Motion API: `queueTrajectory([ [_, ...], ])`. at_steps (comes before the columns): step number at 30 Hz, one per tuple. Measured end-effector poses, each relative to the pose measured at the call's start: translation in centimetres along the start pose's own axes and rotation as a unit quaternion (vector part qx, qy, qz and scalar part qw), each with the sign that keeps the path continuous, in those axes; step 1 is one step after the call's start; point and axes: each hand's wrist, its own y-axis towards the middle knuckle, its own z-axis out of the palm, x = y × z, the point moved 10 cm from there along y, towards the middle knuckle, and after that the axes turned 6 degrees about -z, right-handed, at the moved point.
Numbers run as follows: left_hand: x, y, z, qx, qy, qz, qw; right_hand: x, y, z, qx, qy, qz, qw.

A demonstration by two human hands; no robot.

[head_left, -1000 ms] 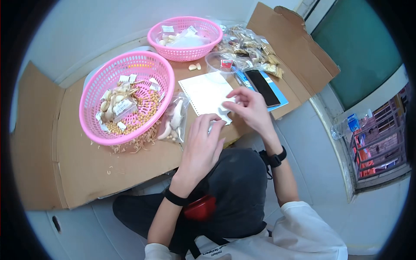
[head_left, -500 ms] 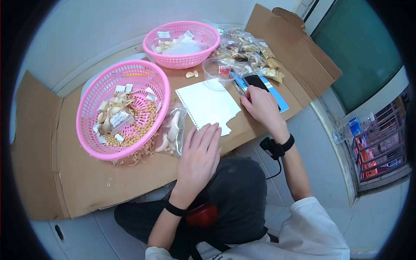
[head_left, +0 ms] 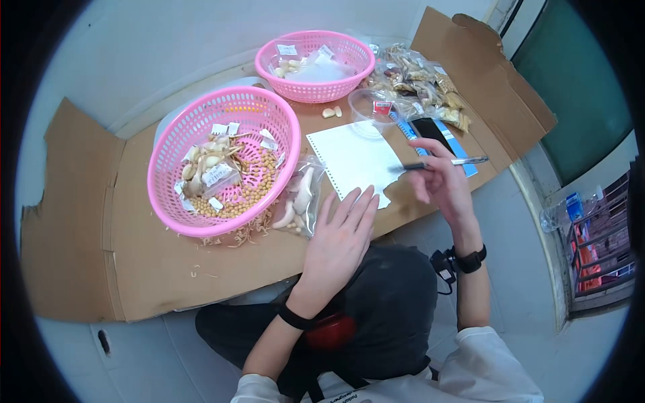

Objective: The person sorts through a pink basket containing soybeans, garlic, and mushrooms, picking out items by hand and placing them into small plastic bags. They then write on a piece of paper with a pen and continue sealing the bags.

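- The left hand [head_left: 340, 243] is lying flat over the near edge of the paper [head_left: 353, 151], fingers straight and slightly parted, gripping nothing.
- The right hand [head_left: 441, 178] is holding a pen [head_left: 415, 166] in loosely bent fingers beside the paper's right edge, the blurred end pointing toward the paper.
- A clear tub [head_left: 367, 125] is sitting at the paper's far edge.
- A pink basket [head_left: 319, 89] is standing beyond the paper.

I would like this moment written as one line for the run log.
right hand: holds pen | left hand: fingers over near edge of paper | phone: on blue notebook
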Motion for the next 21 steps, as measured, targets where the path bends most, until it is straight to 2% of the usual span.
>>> queueTrajectory([
  [2, 0.1, 0.0, 0.1, 0.004, 0.003, 0.001, 1.000, -0.9, 1.4, 1.7, -0.018, -0.013, -0.011, 1.000],
  [4, 0.1, 0.0, 0.0, -0.001, -0.005, -0.002, 1.000, -2.7, 3.5, 2.9, 0.057, -0.081, -0.064, 0.993],
  [6, 0.0, -0.1, 0.2, 0.002, 0.003, -0.004, 1.000, -4.1, 4.3, 3.3, 0.066, -0.106, -0.060, 0.990],
  [12, -0.1, 0.1, 0.2, -0.008, 0.025, -0.009, 1.000, -5.4, 4.3, 3.1, 0.041, -0.111, -0.186, 0.975],
  [16, -0.1, 0.3, 0.1, 0.007, 0.021, -0.011, 1.000, -5.9, 4.1, 3.0, 0.034, -0.153, -0.141, 0.978],
  [21, -0.1, 0.3, 0.0, 0.010, 0.014, -0.014, 1.000, -5.8, 3.9, 3.4, 0.034, -0.177, -0.129, 0.975],
])
